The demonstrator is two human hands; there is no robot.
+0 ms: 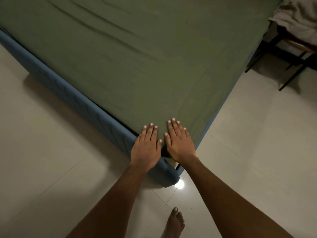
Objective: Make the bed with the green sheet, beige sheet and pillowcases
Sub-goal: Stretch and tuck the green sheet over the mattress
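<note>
Green sheet (137, 57): where is it lying? — desk

Spread across the whole mattress, long creases running over it. At the near corner I have left hand (145, 145) and right hand (180, 143) side by side, palms down on the cloth, fingers straight and close together, thumbs nearly meeting. Nothing pinched. — operator

Risks from here? — desk

Corner looks loose to me: dark gap between the hands, pale sliver showing above the blue bed frame (77, 103). If I smooth away from the corner with flat palms, the cloth could drag and pop out. Creases may bunch instead of flattening. Far right, a pale bundle (298, 16), possibly the beige sheet, cannot confirm. Tiled floor (257, 134) is glossy, bare foot (175, 222) close by; leaning hard could mean a slip — operator
</note>
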